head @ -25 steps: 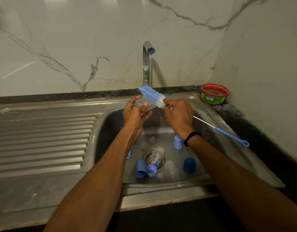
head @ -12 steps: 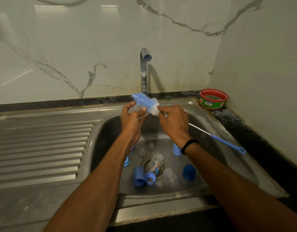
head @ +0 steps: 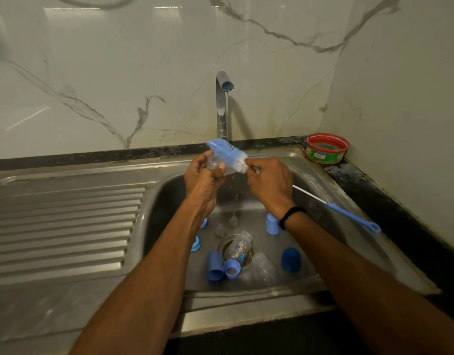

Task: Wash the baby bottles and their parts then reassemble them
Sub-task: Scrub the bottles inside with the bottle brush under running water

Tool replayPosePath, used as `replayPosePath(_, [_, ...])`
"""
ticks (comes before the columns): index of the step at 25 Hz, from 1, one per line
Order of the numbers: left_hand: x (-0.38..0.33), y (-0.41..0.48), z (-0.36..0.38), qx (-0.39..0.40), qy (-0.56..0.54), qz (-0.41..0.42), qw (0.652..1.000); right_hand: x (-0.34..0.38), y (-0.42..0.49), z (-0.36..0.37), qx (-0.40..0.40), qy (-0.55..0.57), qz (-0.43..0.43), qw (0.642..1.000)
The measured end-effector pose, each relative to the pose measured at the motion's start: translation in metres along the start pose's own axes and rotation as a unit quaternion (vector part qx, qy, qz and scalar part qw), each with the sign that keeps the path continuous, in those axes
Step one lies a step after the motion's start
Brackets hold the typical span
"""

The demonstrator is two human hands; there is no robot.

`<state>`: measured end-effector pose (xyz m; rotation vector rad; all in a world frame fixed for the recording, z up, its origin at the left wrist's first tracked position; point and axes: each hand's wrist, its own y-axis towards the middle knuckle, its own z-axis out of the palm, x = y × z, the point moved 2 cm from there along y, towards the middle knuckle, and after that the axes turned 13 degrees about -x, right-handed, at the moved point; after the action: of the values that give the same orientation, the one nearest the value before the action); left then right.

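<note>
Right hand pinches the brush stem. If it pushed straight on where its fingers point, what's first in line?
The bristle head of the brush, right at the fingertips of the right hand; just past it, likely the clear bottle held in the left hand. Depth is unclear.

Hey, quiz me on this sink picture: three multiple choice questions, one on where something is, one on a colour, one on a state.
1. Where is the red tub?
A) in the basin
B) on the counter, back right corner
C) on the drainboard

2. What colour is the brush handle?
A) blue
B) yellow
C) black

3. The tap is:
A) dry
B) running
C) wrapped in cloth

Answers:
1 B, it stands on the dark counter where the walls meet.
2 A, the looped end is blue.
3 B, a thin stream falls from the spout.
</note>
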<state>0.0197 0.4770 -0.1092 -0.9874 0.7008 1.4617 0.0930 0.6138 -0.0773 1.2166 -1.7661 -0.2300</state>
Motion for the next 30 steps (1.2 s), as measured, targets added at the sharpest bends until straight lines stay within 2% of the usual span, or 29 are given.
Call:
replayPosePath(8, [-0.002,-0.002,0.002,-0.023,-0.044,-0.026,0.998,0.003,0.001,-0.008,-0.012,-0.002,0.018,1.0])
replayPosePath(10, [-0.004,-0.002,0.002,-0.023,-0.041,-0.017,0.999,0.004,0.0,-0.004,0.013,0.018,0.014,1.0])
replayPosePath(13, [-0.002,-0.002,0.002,-0.025,-0.022,-0.005,0.999,-0.001,0.0,-0.004,0.0,0.002,0.037,0.999])
replayPosePath(15, [-0.004,-0.001,-0.001,-0.032,-0.018,0.008,0.999,0.002,-0.002,-0.001,0.024,0.015,0.028,0.999])
replayPosePath(18, [0.0,0.001,-0.001,-0.027,-0.007,0.035,0.999,0.005,-0.004,-0.001,0.004,0.019,0.023,1.0])
replayPosePath(20, [-0.002,-0.002,-0.001,-0.028,-0.003,0.049,0.998,0.01,-0.007,0.002,0.023,0.036,0.006,0.999])
replayPosePath(23, [0.001,-0.002,0.0,-0.028,0.005,0.058,0.998,0.006,-0.004,0.001,0.008,0.033,0.036,0.999])
replayPosePath(26, [-0.002,-0.004,-0.002,-0.027,0.0,0.059,0.998,0.006,-0.006,0.001,0.039,0.042,0.031,0.998])
replayPosePath(30, [-0.002,-0.004,-0.002,-0.021,-0.008,0.051,0.998,0.005,-0.005,-0.003,0.024,0.042,0.041,0.998])
